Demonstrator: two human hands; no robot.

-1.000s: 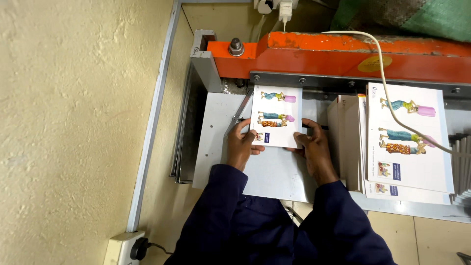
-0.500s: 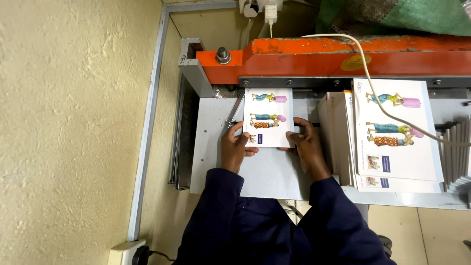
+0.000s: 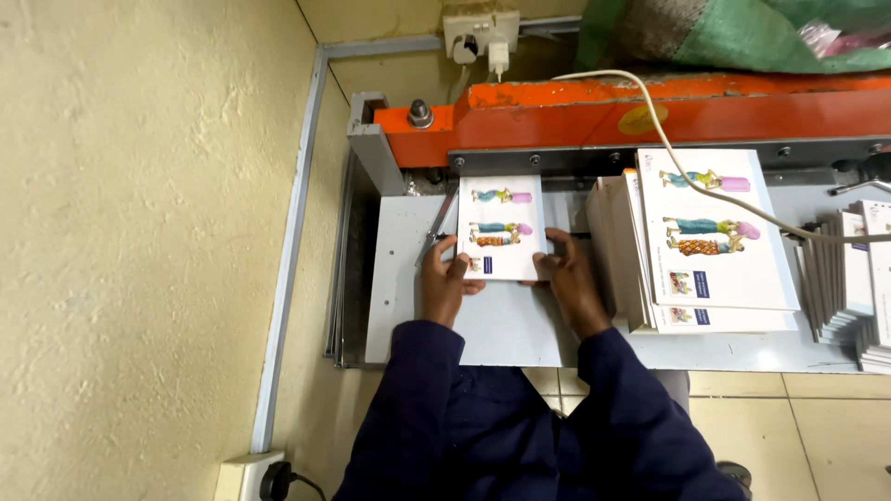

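On the grey table [image 3: 501,325] of the orange cutter [image 3: 650,116], you are holding a small booklet [image 3: 501,227] flat, its far edge lying just under the machine's bar. Your left hand [image 3: 444,278] is pinching its near left corner, thumb on the cover; your right hand [image 3: 566,278] is gripping the near right corner the same way, fingers curled at the edge. A taller stack [image 3: 715,241] of the same covers is standing just beside your right hand, and a white cable [image 3: 668,148] is crossing over it. To do this well, you are best keeping both corners pressed evenly, the booklet square against the guide [image 3: 438,227] on its left, and your fingertips on the near edge, well clear of the bar.
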